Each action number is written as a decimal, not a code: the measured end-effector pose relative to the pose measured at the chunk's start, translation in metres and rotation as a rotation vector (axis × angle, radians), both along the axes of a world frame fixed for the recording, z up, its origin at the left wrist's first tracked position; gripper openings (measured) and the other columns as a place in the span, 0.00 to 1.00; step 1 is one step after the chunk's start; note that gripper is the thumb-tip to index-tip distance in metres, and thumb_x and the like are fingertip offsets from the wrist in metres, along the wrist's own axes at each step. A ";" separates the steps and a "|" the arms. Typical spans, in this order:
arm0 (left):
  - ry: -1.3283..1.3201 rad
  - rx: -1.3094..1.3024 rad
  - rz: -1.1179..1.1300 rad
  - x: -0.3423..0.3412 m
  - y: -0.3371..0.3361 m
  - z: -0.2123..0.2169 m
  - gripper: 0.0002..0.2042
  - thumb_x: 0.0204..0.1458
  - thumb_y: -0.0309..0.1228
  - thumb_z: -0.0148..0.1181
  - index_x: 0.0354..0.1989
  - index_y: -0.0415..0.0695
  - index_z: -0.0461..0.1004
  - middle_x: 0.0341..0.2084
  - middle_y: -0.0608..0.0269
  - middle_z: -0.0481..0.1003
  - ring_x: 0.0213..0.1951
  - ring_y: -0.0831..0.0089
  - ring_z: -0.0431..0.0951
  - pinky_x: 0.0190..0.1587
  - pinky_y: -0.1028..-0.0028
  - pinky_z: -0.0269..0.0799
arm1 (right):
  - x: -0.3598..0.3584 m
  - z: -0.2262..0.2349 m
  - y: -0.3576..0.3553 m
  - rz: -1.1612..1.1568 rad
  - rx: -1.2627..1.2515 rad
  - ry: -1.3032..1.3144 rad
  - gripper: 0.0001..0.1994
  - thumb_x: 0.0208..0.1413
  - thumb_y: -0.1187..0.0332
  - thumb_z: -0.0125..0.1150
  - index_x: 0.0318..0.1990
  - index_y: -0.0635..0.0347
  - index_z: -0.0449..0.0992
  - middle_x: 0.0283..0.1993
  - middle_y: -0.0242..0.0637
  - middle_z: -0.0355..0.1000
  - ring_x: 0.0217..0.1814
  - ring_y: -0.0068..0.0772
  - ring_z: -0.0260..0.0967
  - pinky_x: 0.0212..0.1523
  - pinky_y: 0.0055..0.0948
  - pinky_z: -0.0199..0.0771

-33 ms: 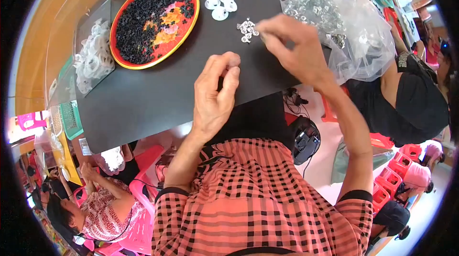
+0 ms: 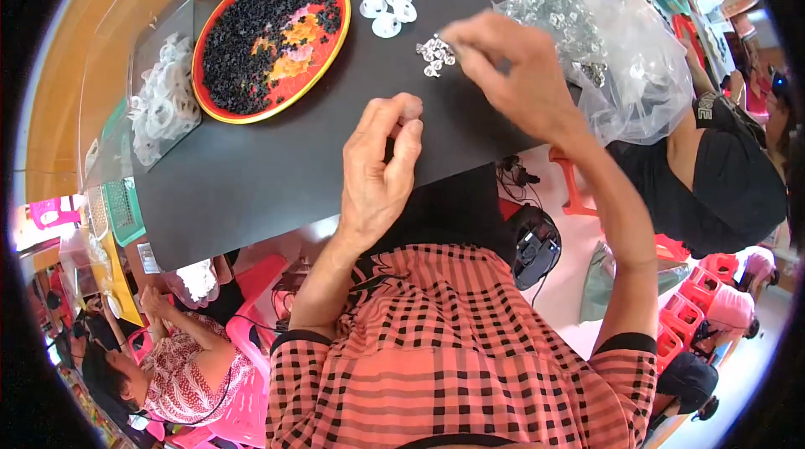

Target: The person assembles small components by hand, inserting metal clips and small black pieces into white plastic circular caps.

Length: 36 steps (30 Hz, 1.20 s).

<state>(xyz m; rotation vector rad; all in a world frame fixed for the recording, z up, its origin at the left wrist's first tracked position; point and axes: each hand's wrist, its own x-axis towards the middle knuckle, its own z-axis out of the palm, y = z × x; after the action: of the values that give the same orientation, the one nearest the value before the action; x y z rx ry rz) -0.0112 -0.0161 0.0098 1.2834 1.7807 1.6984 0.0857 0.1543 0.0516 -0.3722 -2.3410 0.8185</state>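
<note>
My left hand [image 2: 377, 160] is held over the near part of the dark table, its fingers curled and thumb close to the forefinger. Whatever may be in that pinch is too small to make out. My right hand [image 2: 520, 72] reaches over a small pile of clear plastic pieces [image 2: 433, 57], thumb and forefinger drawn together at its right edge. Its fingertips are slightly smeared, and anything between them cannot be made out. Left of the pile is a round red tray [image 2: 289, 72] with a yellow rim, holding many small black parts [image 2: 239, 51].
White translucent parts [image 2: 394, 9] lie along the table's far side. A clear bag [image 2: 637, 72] of clear pieces rests at the right. At the left a clear bin [image 2: 163, 105] holds translucent rings. People sit on both sides; a red stool [image 2: 573, 185] stands at right.
My right hand has shifted slightly farther from me over the clear pieces. The left hand has barely moved.
</note>
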 end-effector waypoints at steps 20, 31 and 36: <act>0.002 -0.009 -0.038 -0.002 -0.002 0.002 0.08 0.52 0.19 0.51 0.41 0.34 0.68 0.30 0.56 0.69 0.29 0.71 0.70 0.34 0.75 0.68 | -0.060 -0.011 0.056 0.193 0.117 -0.256 0.12 0.46 0.72 0.58 0.40 0.62 0.76 0.23 0.33 0.70 0.24 0.23 0.65 0.28 0.25 0.67; -0.792 0.044 -0.172 -0.017 0.005 0.004 0.16 0.61 0.34 0.46 0.49 0.32 0.65 0.35 0.55 0.73 0.33 0.73 0.75 0.35 0.74 0.72 | -0.011 0.019 0.001 0.490 -0.201 -0.412 0.10 0.50 0.71 0.58 0.40 0.63 0.76 0.24 0.31 0.68 0.25 0.18 0.60 0.27 0.24 0.61; -1.011 -0.039 -0.450 -0.014 0.012 -0.006 0.15 0.61 0.32 0.46 0.48 0.31 0.66 0.35 0.53 0.74 0.32 0.71 0.76 0.35 0.72 0.75 | 0.006 0.007 -0.005 0.459 -0.595 -0.306 0.07 0.52 0.74 0.57 0.38 0.65 0.75 0.27 0.28 0.71 0.29 0.15 0.65 0.30 0.19 0.65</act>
<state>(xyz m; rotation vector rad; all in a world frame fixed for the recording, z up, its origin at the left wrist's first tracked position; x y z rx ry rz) -0.0254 -0.0041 0.0034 0.5324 0.8443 1.5787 0.0917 0.1491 0.0588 -0.2073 -2.4551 1.8035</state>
